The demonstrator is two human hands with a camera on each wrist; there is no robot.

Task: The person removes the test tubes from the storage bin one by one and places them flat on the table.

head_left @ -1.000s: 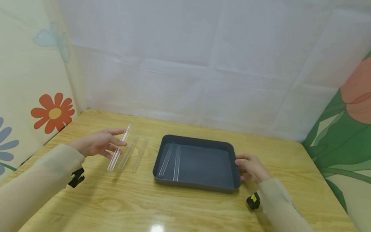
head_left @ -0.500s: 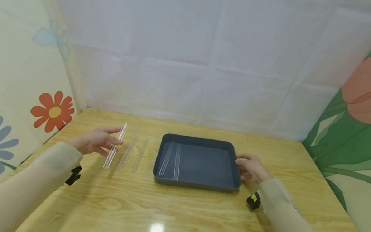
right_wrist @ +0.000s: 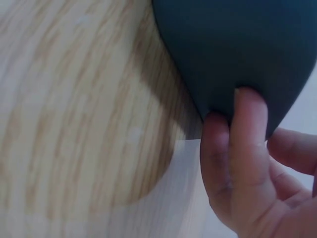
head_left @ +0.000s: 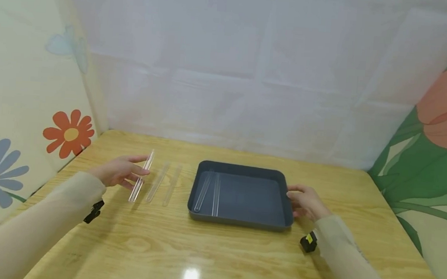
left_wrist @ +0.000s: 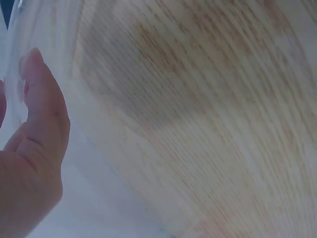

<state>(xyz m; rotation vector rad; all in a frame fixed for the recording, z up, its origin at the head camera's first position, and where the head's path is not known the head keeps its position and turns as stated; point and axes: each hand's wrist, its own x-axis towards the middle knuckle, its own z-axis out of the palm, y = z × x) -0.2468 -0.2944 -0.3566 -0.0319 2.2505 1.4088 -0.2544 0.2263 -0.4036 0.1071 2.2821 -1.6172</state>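
In the head view, my left hand [head_left: 121, 171] pinches a clear test tube [head_left: 136, 189] between thumb and fingers, holding it tilted at the table's left side. Two more clear test tubes [head_left: 158, 182] lie side by side just right of it. The left wrist view shows only part of the hand [left_wrist: 42, 119] and blurred clear edges of the tube. A dark grey tray [head_left: 248, 197] stands to the right, with two clear test tubes [head_left: 216, 195] lying in its left part. My right hand [head_left: 307, 202] grips the tray's right wall, its fingers [right_wrist: 249, 114] against the dark surface.
The wooden table [head_left: 153, 247] runs back to a white cloth wall [head_left: 227, 92]. Flower-printed panels stand at left and right [head_left: 445, 142]. Each wrist wears a small black camera [head_left: 308, 242].
My left hand has drawn slightly left with its test tube, widening the gap to the tubes on the table. The right hand stays at the tray. The head view has shifted a little.
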